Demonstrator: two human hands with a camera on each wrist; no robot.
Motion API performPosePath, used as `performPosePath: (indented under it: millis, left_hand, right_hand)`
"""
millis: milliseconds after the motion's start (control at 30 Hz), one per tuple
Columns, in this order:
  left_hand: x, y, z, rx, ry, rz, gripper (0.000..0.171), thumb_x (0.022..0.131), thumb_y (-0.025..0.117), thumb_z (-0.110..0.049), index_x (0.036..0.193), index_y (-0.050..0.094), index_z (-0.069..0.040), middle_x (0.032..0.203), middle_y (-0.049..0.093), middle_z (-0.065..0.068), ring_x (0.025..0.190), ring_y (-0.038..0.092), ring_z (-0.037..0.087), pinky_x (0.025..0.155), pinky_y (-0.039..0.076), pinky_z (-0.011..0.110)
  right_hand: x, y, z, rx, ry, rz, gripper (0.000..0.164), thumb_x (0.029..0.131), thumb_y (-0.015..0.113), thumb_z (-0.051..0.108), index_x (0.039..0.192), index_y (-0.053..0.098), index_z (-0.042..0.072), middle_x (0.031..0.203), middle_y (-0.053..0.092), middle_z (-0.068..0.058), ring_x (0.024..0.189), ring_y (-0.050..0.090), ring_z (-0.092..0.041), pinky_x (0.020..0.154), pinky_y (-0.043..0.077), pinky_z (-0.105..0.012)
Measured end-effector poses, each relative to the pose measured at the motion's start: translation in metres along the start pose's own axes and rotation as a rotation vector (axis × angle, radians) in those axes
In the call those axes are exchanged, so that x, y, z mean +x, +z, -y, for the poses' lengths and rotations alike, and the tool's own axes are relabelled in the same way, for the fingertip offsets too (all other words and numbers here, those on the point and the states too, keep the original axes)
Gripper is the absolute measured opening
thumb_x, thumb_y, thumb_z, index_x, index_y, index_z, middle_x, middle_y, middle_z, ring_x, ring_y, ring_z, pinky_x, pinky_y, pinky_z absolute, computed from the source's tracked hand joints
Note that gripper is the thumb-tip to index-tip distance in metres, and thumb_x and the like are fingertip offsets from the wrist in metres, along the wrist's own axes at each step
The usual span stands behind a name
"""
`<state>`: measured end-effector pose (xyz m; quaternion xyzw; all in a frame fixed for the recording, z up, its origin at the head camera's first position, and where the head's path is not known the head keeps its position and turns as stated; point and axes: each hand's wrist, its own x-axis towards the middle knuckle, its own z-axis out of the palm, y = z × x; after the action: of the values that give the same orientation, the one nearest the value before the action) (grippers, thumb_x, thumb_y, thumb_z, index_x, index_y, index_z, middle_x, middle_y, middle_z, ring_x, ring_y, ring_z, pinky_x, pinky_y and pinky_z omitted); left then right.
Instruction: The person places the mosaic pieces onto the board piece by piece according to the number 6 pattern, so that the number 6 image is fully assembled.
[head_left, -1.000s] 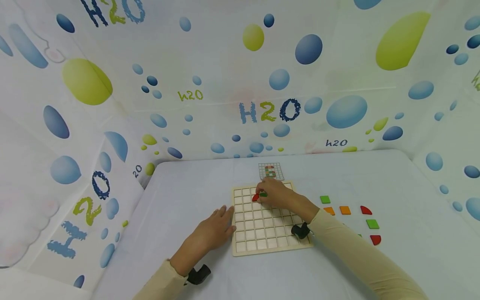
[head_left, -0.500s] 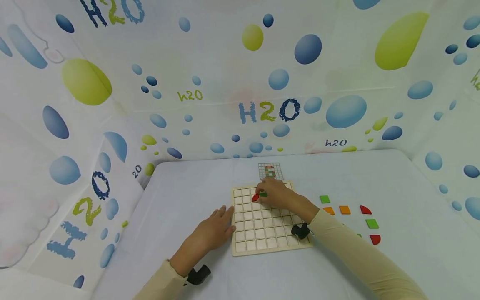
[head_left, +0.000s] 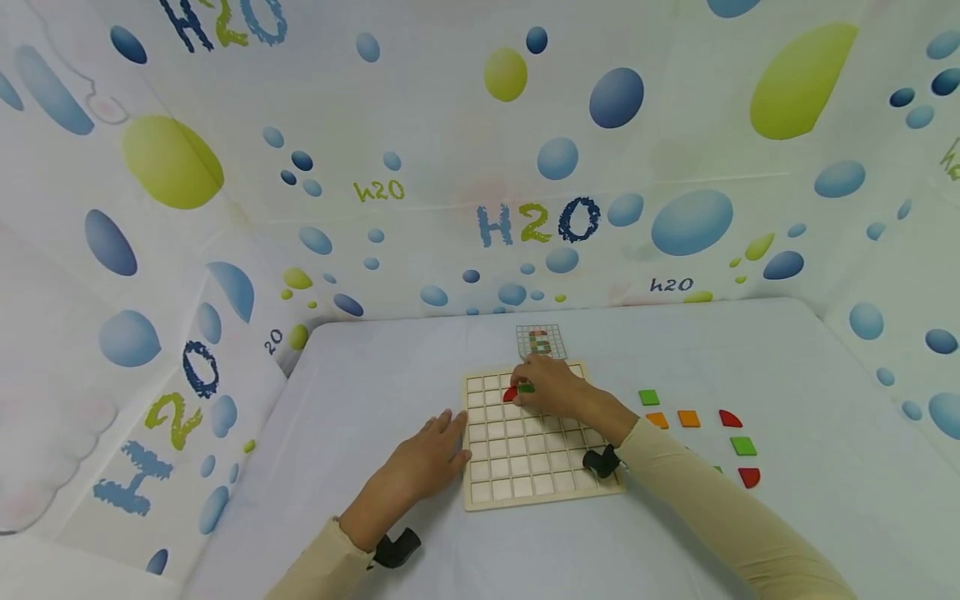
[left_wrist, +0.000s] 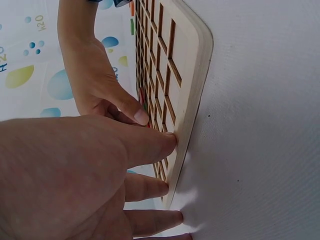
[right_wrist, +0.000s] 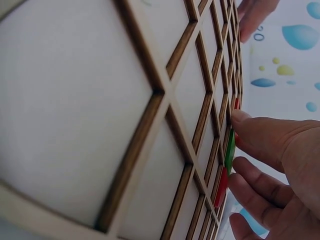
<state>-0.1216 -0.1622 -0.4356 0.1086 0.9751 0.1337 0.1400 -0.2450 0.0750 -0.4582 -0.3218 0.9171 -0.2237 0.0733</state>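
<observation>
While right fingers [right_wrist: 262,181] hold one tile [right_wrist: 229,152], the sleeve [head_left: 712,500] obscures others [head_left: 657,419].

A large "H2O" [head_left: 538,222] is standing mid-height on the patterned backdrop [head_left: 450,100], with a small green "h2O" [head_left: 379,192] showing to its left and a dark "h2O" [head_left: 672,285] sitting lower right. A top-left "H2O" [head_left: 228,23] is running along the upper edge; a sideways "H2O" [head_left: 174,421] is climbing the left side, beside a small "20" [head_left: 275,341].

Soft diffuse light, faint shadows
</observation>
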Motion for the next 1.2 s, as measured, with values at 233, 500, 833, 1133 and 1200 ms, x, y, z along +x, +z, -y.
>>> performPosePath:
  millis: [233, 500, 833, 1133, 1200]
  left_hand:
    - [0.001, 0.000, 0.000, 0.008, -0.005, 0.005, 0.064, 0.108, 0.061, -0.031, 0.162, 0.040, -0.003, 0.166, 0.037, 0.027, 0.152, 0.038, 0.047, 0.120, 0.039, 0.060]
    - [0.001, 0.000, 0.000, 0.008, 0.007, -0.003, 0.063, 0.108, 0.061, -0.030, 0.161, 0.041, -0.001, 0.165, 0.038, 0.028, 0.151, 0.039, 0.049, 0.118, 0.040, 0.061]
    - [0.001, 0.000, -0.001, 0.012, 0.001, 0.004, 0.063, 0.108, 0.060, -0.030, 0.161, 0.041, -0.002, 0.165, 0.038, 0.027, 0.152, 0.039, 0.048, 0.119, 0.040, 0.061]
    - [0.000, 0.001, 0.000, 0.009, 0.000, 0.003, 0.063, 0.108, 0.060, -0.030, 0.161, 0.040, -0.002, 0.165, 0.037, 0.027, 0.151, 0.039, 0.048, 0.118, 0.040, 0.062]
    - [0.000, 0.001, 0.000, 0.007, 0.001, 0.003, 0.063, 0.108, 0.060, -0.030, 0.161, 0.040, -0.002, 0.165, 0.037, 0.027, 0.152, 0.038, 0.048, 0.119, 0.040, 0.062]
  right_hand:
    - [0.000, 0.000, -0.001, -0.037, -0.029, -0.013, 0.025, 0.098, 0.079, 0.026, 0.117, 0.076, 0.010, 0.110, 0.066, -0.007, 0.102, 0.063, -0.025, 0.088, 0.056, -0.049]
    - [-0.001, 0.000, -0.001, -0.032, -0.037, -0.024, 0.024, 0.098, 0.078, 0.026, 0.116, 0.076, 0.011, 0.110, 0.066, -0.007, 0.102, 0.064, -0.025, 0.090, 0.056, -0.050]
    - [-0.001, 0.000, -0.002, -0.015, -0.024, -0.010, 0.023, 0.099, 0.077, 0.027, 0.118, 0.075, 0.012, 0.117, 0.065, -0.009, 0.105, 0.063, -0.027, 0.089, 0.055, -0.052]
    - [-0.006, -0.008, -0.004, 0.025, -0.006, -0.004, 0.024, 0.100, 0.075, 0.027, 0.121, 0.074, 0.013, 0.128, 0.065, -0.011, 0.115, 0.063, -0.031, 0.097, 0.050, -0.061]
    - [-0.009, -0.011, -0.005, 0.031, 0.007, -0.002, 0.025, 0.100, 0.075, 0.026, 0.121, 0.073, 0.013, 0.128, 0.065, -0.010, 0.117, 0.063, -0.031, 0.099, 0.049, -0.060]
